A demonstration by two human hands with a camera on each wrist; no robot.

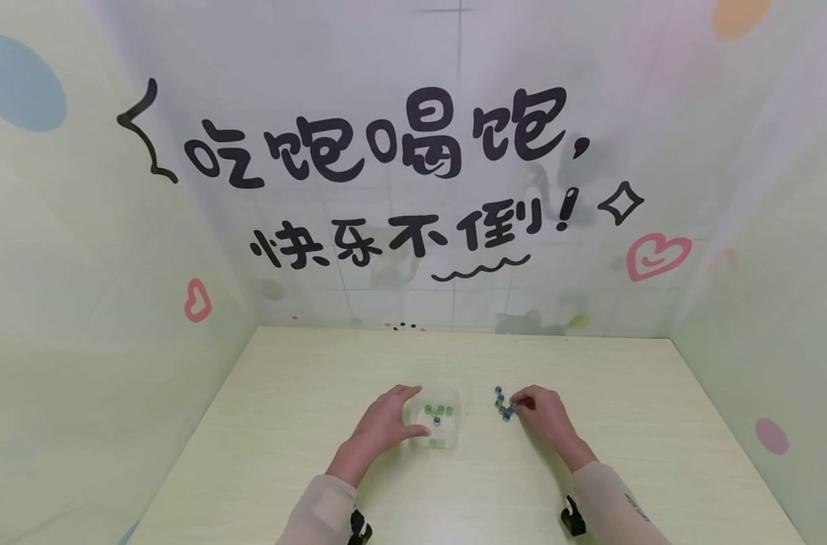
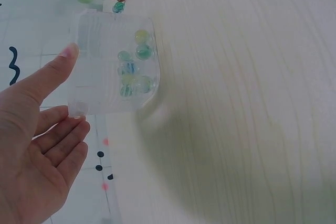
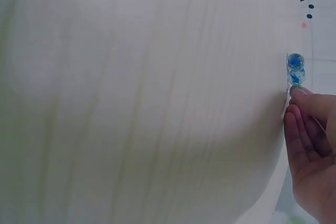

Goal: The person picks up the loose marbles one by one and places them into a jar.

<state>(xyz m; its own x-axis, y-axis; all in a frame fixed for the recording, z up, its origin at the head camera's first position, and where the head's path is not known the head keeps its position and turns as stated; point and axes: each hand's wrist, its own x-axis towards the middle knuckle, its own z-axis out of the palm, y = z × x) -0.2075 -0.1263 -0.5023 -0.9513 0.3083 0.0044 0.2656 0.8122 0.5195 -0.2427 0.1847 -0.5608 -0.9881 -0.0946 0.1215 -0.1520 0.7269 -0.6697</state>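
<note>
My left hand (image 1: 381,425) holds a clear plastic box (image 1: 456,428) by its side, thumb at one edge and fingers at the other. Several green, yellow and blue glass marbles (image 2: 143,51) lie inside the box. To the right of it, more marbles (image 1: 499,398) form a bent line on the table. At the near end of that line is my right hand (image 1: 547,415), thumb and fingertips pinching a marble (image 3: 296,91) that they mostly hide. Two blue-swirled marbles (image 3: 296,61) sit right beside those fingertips in the right wrist view.
A pale wood-grain table (image 1: 263,454) lies under both hands. Printed cloth walls (image 1: 413,303) with black writing and pink hearts enclose its back and sides. Dark wrist mounts (image 1: 573,518) show below both sleeves.
</note>
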